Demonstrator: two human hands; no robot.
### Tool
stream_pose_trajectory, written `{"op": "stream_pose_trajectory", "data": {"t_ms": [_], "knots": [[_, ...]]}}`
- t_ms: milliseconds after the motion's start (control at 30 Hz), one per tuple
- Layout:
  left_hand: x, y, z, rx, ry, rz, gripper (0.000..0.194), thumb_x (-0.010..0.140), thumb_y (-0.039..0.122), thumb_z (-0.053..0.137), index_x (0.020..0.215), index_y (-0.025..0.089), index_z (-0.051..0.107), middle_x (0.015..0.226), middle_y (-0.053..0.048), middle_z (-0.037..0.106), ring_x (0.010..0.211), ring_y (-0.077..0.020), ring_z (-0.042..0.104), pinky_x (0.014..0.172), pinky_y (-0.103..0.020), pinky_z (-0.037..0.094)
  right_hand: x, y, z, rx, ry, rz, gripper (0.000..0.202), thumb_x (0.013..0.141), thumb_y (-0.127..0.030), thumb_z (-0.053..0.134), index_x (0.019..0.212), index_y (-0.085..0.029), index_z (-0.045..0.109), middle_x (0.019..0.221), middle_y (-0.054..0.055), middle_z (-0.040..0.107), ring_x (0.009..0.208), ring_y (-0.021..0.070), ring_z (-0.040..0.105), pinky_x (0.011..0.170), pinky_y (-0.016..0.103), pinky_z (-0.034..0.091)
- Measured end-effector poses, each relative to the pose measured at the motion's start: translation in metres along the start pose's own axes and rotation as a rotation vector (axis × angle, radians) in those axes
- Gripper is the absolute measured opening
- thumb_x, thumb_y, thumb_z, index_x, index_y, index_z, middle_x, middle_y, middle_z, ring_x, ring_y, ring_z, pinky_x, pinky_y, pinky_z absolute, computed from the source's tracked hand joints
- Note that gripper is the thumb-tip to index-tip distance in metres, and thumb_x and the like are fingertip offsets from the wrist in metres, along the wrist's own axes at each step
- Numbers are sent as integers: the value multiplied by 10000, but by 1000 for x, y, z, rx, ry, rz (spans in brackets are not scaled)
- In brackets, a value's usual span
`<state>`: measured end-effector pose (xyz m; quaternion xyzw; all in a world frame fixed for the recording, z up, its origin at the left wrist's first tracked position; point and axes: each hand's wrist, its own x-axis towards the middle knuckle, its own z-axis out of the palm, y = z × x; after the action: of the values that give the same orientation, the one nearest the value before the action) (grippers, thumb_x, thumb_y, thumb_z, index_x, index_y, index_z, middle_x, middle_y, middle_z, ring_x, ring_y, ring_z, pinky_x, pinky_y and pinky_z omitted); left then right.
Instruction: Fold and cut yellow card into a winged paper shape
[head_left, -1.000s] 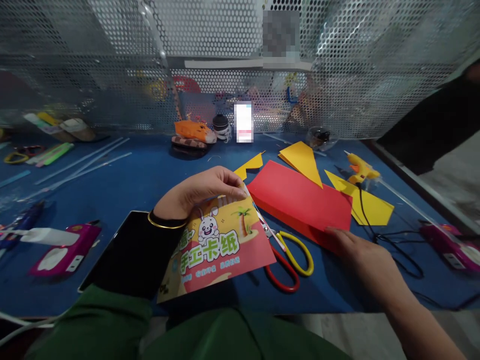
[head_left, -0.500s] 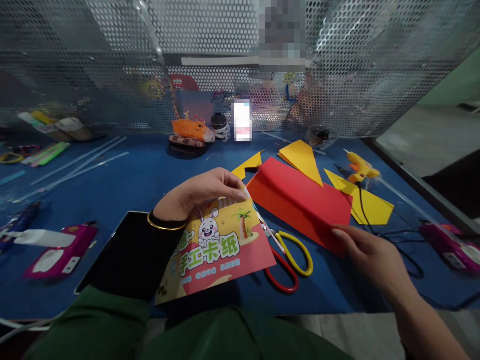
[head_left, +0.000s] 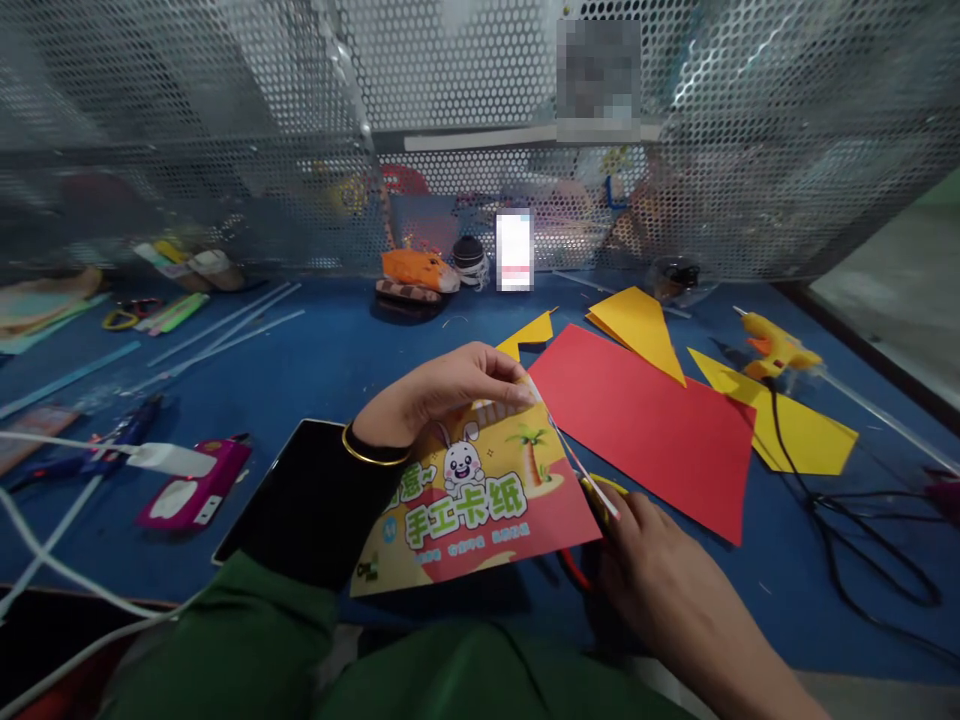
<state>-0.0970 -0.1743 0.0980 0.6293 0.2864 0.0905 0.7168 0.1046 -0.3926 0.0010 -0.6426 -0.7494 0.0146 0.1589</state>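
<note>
My left hand (head_left: 465, 385) pinches the upper edge of a printed card-paper packet (head_left: 480, 500) showing a cartoon rabbit and a palm tree. Beside the packet's right edge, my right hand (head_left: 652, 560) is closed, partly over the scissors; its fingertips are at the packet's lower right corner, and what it grips is hard to make out. Of the scissors, a bit of the yellow handle (head_left: 606, 484) and of the red handle shows. A red sheet (head_left: 652, 420) lies flat behind my right hand, with folded yellow paper (head_left: 637, 325) touching its far edge.
Another yellow piece (head_left: 810, 430), a yellow glue gun (head_left: 780, 345) and a black cable (head_left: 832, 510) are at the right. A dark tablet (head_left: 277, 490) lies under my left forearm, near a magenta device (head_left: 196, 487). An orange pouch (head_left: 416, 270) and a lit phone (head_left: 515, 250) stand behind.
My right hand has let go of the red sheet, which now lies flat, and has moved left to the scissors and packet. My left hand still holds the packet. The view has shifted left.
</note>
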Motion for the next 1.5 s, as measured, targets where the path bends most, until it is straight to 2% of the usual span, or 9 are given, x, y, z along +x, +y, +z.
{"op": "stream_pose_trajectory", "data": {"t_ms": [100,200,367,533,667,800,1033,1200,1500], "knots": [[-2,1,1,0,14,-2,126,736,250,804,735,140,743,660,-6,676,565,-92,599,590,-220,461,4,7,7,-32,-7,37,621,764,-113,429,1383,-86,483,996,194,710,762,275,724,589,375,582],[-3,2,1,-8,19,-8,132,727,251,806,738,140,737,672,-10,684,573,-101,613,581,-222,462,4,20,2,127,-80,101,685,759,-171,479,1439,-101,440,905,155,743,619,256,712,474,332,543],[0,-2,-3,-9,9,-12,150,723,268,813,759,140,743,681,-21,691,574,-110,619,568,-230,457,-7,37,-14,705,-182,328,456,858,-388,593,1292,-248,597,906,77,759,726,236,737,593,325,600],[2,-8,-6,16,-4,4,187,708,294,831,798,147,758,733,-30,706,607,-120,634,601,-243,470,-24,45,-30,1082,-306,425,237,876,-468,629,1022,-288,677,809,30,710,536,169,654,474,272,550],[4,-8,-4,18,-6,-6,172,709,287,825,791,150,761,721,-25,702,604,-113,622,607,-241,464,-48,46,-40,1221,-324,343,532,837,-585,638,1323,-379,573,1068,84,738,809,264,744,624,337,617],[5,-7,-1,45,17,-5,165,698,268,825,782,140,762,713,-25,696,610,-105,604,617,-236,457,-70,54,-40,1193,-248,329,686,865,-692,502,1478,-392,441,1273,116,679,1052,332,711,791,415,617],[7,-8,1,38,23,-14,160,721,260,814,809,137,763,739,-30,702,624,-108,618,624,-235,463,-43,61,-29,1127,-431,325,651,799,-715,573,1271,-276,662,736,80,700,535,215,647,426,288,535],[10,-13,1,15,15,-25,170,728,268,812,835,145,763,747,-28,705,625,-107,620,619,-234,462,-35,36,-40,1200,-362,387,842,764,-870,427,1337,-279,602,811,106,714,494,185,608,403,275,504],[15,-12,9,7,9,-66,158,689,268,813,768,142,760,684,-21,681,586,-102,588,596,-240,444,-24,18,-60,1138,-303,346,748,852,-761,454,1429,-289,520,843,60,670,435,93,478,352,209,385]]}}
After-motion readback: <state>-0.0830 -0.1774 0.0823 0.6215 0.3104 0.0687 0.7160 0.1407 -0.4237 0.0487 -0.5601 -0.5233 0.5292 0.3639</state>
